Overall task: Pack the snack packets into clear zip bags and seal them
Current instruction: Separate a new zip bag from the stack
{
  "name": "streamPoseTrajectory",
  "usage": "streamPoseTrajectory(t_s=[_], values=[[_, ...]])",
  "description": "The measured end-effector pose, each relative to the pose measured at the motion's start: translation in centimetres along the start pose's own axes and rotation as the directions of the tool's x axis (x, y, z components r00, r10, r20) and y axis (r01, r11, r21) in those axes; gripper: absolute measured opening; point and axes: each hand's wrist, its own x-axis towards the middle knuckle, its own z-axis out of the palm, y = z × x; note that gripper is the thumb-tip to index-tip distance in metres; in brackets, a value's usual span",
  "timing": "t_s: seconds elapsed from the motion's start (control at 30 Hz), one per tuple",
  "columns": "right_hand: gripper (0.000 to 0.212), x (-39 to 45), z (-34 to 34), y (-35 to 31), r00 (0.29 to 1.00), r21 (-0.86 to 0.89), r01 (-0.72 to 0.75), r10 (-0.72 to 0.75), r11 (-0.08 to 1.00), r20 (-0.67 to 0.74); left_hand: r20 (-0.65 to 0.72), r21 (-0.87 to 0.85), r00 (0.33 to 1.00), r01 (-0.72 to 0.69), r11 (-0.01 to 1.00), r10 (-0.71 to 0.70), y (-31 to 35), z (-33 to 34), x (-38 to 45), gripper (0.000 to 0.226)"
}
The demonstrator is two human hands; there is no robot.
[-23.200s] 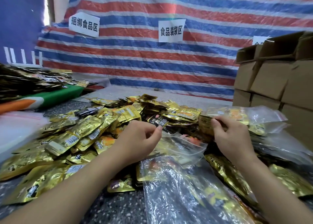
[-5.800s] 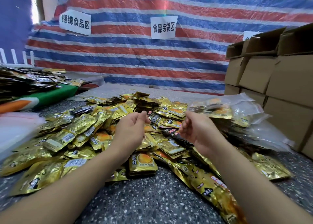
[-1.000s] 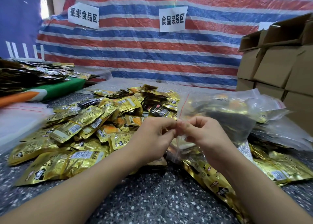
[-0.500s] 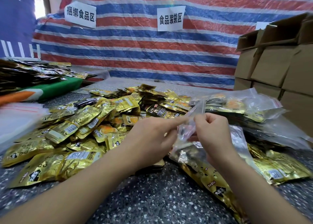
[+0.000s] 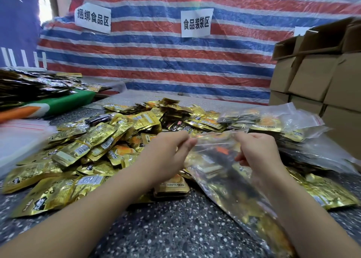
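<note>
A clear zip bag (image 5: 216, 166) is stretched between my hands above the speckled table (image 5: 175, 228). My left hand (image 5: 168, 154) pinches its top edge at the left end and my right hand (image 5: 257, 152) pinches the same edge at the right end. The bag hangs down toward me, and the gold packets on the table show through it. A big heap of gold snack packets (image 5: 93, 146) covers the table to the left and behind my hands. Filled clear bags (image 5: 277, 125) lie stacked at the right.
Cardboard boxes (image 5: 320, 78) are stacked at the far right. A pile of empty clear bags (image 5: 21, 138) lies at the left edge, with a green and orange object (image 5: 48, 105) and dark packets (image 5: 33, 86) behind it. A striped tarp (image 5: 175, 58) with paper signs closes the back.
My hands were together at the bag's mouth one second ago. They have since moved apart along its top edge, spreading the bag wide and flat between them.
</note>
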Motion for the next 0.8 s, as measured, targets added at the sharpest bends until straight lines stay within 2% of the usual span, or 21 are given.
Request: streamPoseTrajectory(t_s=[0.13,0.2,0.27,0.37,0.47,0.53,0.63,0.7,0.8], values=[[0.051,-0.5,0.0,-0.7,0.991,0.013,-0.066,0.064,0.998,0.122,-0.164,-0.164,0.986,-0.014,0.986,-0.013,-0.8,-0.5,0.5,0.055],[0.058,-0.4,-0.3,-0.9,0.991,0.077,-0.083,0.074,0.994,0.11,-0.183,-0.172,0.983,-0.03,0.985,-0.002,-1.1,-0.7,0.5,0.054],[0.051,-0.1,-0.7,-1.0,0.998,0.1,-0.042,0.038,0.994,0.044,-0.171,-0.147,0.985,-0.06,0.987,0.034,-1.3,-0.8,0.5,0.053],[0.042,0.9,-0.5,-1.4,0.995,-0.026,0.094,-0.093,0.995,0.017,-0.129,-0.109,0.991,-0.05,0.993,0.035,-1.8,-0.6,0.4,0.052],[0.036,2.7,1.1,-2.8,0.974,-0.281,0.194,-0.151,0.94,0.168,-0.089,-0.098,0.995,-0.044,0.994,0.036,-2.0,-0.7,0.5,0.049],[0.031,4.6,2.5,-3.7,0.95,-0.48,0.254,-0.124,0.84,0.287,-0.081,-0.089,0.996,-0.04,0.995,0.033,-2.0,-0.7,0.5,0.048],[0.03,7.1,4.5,-4.9,0.908,-0.713,0.406,-0.164,0.572,0.385,-0.062,-0.074,0.998,-0.025,0.997,0.021,-1.8,-0.6,0.5,0.046],[0.025,8.8,6.0,-5.3,0.869,-0.763,0.493,-0.194,0.418,0.456,-0.05,-0.067,0.998,-0.027,0.997,0.024,-1.8,-0.5,0.4,0.047],[0.032,10.9,8.2,-4.9,0.818,-0.76,0.573,-0.158,0.305,0.553,-0.03,-0.064,0.999,-0.046,0.997,0.045,-1.6,-0.5,0.3,0.042]])
